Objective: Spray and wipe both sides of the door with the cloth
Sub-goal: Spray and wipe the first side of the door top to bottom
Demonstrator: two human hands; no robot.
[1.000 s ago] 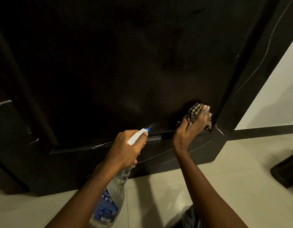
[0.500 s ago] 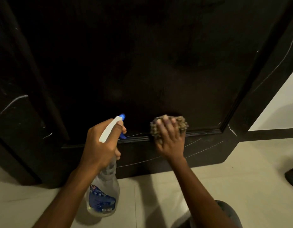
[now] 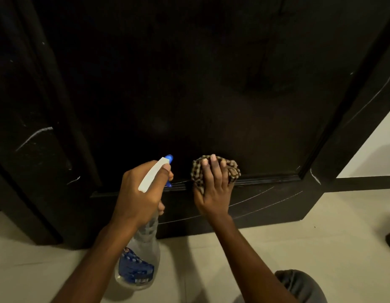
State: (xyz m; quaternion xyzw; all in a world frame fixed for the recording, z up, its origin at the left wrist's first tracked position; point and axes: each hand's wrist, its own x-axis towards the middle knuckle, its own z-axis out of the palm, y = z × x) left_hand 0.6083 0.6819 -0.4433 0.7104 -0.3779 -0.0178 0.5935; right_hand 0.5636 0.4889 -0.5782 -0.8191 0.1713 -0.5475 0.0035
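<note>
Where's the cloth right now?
Head view, centre: the cloth is in the right hand, pressed against the door's lower moulding, just right of the spray bottle.

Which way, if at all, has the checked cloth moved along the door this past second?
Yes. The cloth slid left along the moulding, away from the door panel's lower right corner.

Crumpled checked cloth (image 3: 231, 170) against dark door (image 3: 189, 84)

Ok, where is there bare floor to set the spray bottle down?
Bare floor lies right of the right forearm, between the door and the knee. Another patch lies left of the left forearm, below the dark frame. Between the forearms it is crowded: the spray bottle hangs there.
</note>
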